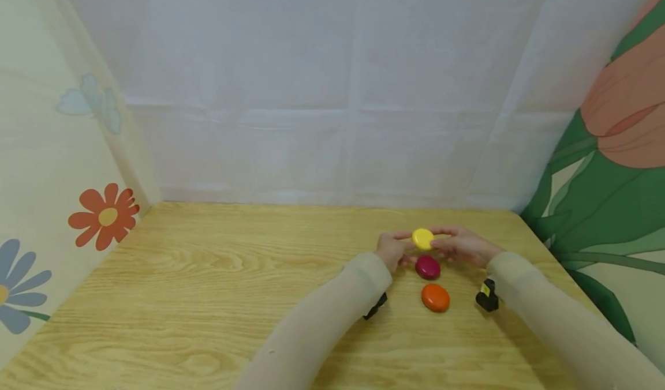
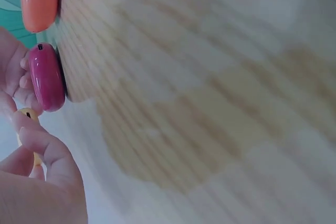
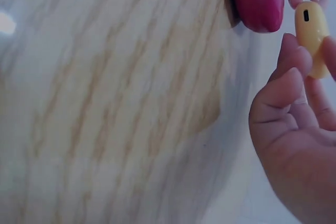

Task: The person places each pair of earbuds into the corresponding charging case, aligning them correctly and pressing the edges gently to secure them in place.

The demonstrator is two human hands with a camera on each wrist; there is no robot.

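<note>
A glossy yellow disc (image 1: 423,239) is held between both hands above the far right of the table. Left-hand (image 1: 392,251) fingertips pinch one side of it, while the right hand (image 1: 466,247) grips the other with thumb and fingers. On its edge, a small dark slot shows in the right wrist view, on the yellow disc (image 3: 312,35). Nearer the person lies a magenta disc (image 1: 428,267), just below the hands, and its edge bears a similar slot in the left wrist view. An orange disc (image 1: 435,297) rests in front of that, between the forearms.
The wood-grain table (image 1: 208,297) runs back to a white sheet (image 1: 291,147). Flower-printed panels stand along both sides, with the right panel (image 1: 597,205) closer to the hands. Each wrist carries a black camera (image 1: 487,296), low beside the sleeve.
</note>
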